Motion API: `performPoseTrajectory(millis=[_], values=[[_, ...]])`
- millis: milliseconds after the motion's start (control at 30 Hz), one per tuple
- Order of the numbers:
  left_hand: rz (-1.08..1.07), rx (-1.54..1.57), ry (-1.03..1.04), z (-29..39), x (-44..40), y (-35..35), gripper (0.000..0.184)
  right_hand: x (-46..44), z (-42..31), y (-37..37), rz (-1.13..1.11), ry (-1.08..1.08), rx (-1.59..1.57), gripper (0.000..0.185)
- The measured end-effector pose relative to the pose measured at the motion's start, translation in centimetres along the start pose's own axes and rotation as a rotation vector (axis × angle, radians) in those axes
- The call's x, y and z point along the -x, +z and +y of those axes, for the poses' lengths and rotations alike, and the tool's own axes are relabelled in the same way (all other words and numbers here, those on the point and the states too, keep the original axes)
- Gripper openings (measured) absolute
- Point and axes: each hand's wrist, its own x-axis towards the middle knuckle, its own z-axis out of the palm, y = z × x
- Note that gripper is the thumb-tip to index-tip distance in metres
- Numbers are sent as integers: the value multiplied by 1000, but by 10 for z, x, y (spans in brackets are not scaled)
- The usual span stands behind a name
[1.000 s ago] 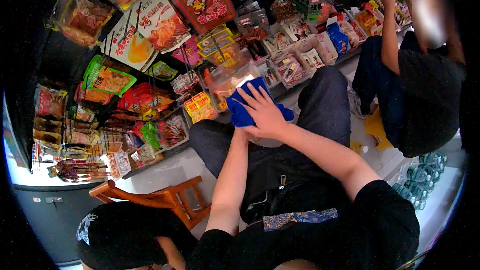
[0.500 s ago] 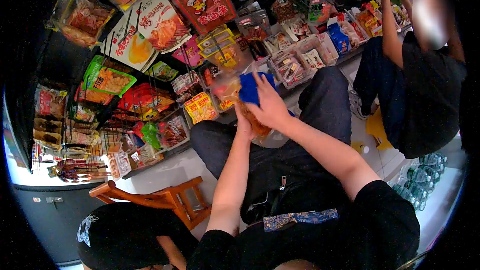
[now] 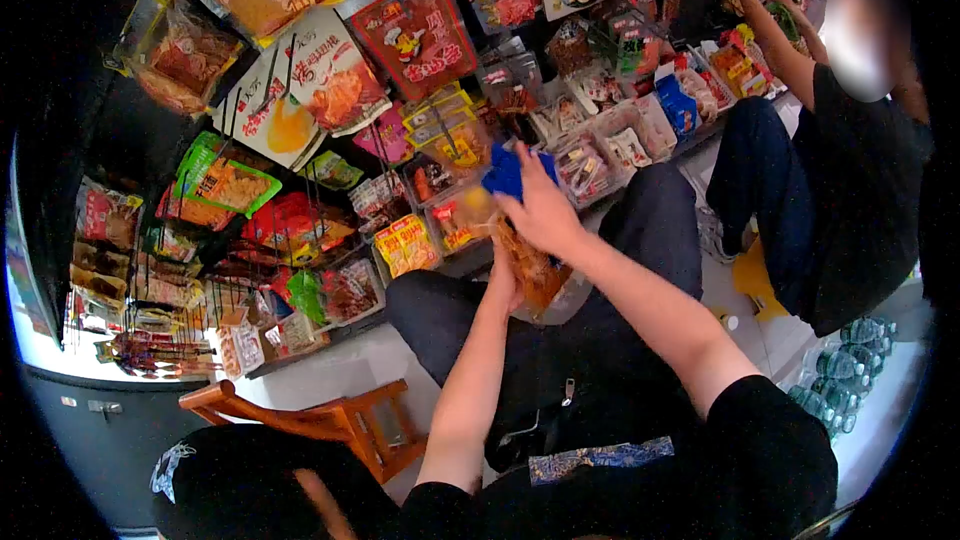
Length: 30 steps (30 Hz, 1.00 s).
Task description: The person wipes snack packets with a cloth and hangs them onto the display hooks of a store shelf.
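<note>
Left hand [image 3: 507,283] cups the near-left side of a clear packet [image 3: 535,278] with brown contents. Its fingers are clamped on the packet, but their exact spacing can't be told, partly hidden. Right hand [image 3: 545,212] grips a blue cloth [image 3: 507,172] at the packet's far end; index finger looks stretched over the cloth, the other fingers too blurred to tell. Packet is tilted, over the lap, between the knees.

Far side is tight: cloth is near the edge of the clear bins [image 3: 583,172], hanging packs [image 3: 440,130] just beyond. Left knee [image 3: 425,305] is close to the bin with yellow packs [image 3: 405,245]. Right knee [image 3: 650,202] is near the bin row too. More room toward the body, above the lap. Floor [image 3: 310,372] shows between shelf edge and wooden chair [image 3: 330,418]. Right side: some floor, then a seated co-worker [image 3: 860,200], well apart from both hands.
</note>
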Motion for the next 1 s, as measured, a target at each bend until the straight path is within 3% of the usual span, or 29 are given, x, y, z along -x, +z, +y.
performPoseTrajectory(millis=[33, 133, 233, 400, 467, 533, 633, 767, 833, 933, 967, 1000], values=[[35, 6, 8, -4, -3, -5, 86, 4, -13, -8, -60, 14, -84, 70], [68, 63, -62, 0, -3, -13, 84, 13, -36, -10, -195, -318, 40, 71], [75, 72, -116, 8, 4, -9, 83, 7, -43, -14, -226, -403, 13, 72], [-7, 67, -95, 9, 8, -6, 80, -7, -9, -10, -84, 13, -58, 73], [-64, 101, -60, 2, 3, -13, 81, 1, -1, -12, -84, 27, -52, 73], [8, 179, -13, 10, 7, -3, 80, 13, 4, -6, -58, 1, -69, 72], [25, 270, 81, 17, 3, -10, 81, 40, 1, 3, -180, 14, -196, 71], [50, 378, 143, 11, 0, -27, 79, 69, -7, 7, -269, -322, -73, 74], [36, 277, 228, 5, -6, -34, 77, 71, -9, 11, -236, -240, -158, 74], [117, 175, 115, -2, -11, -35, 67, 68, -8, 14, -196, -5, -397, 75], [32, 185, 143, -3, -10, -36, 62, 66, -7, 14, -183, 95, -494, 75], [88, 121, 127, -4, -12, -36, 64, 72, 16, 34, -90, 74, -401, 69]])
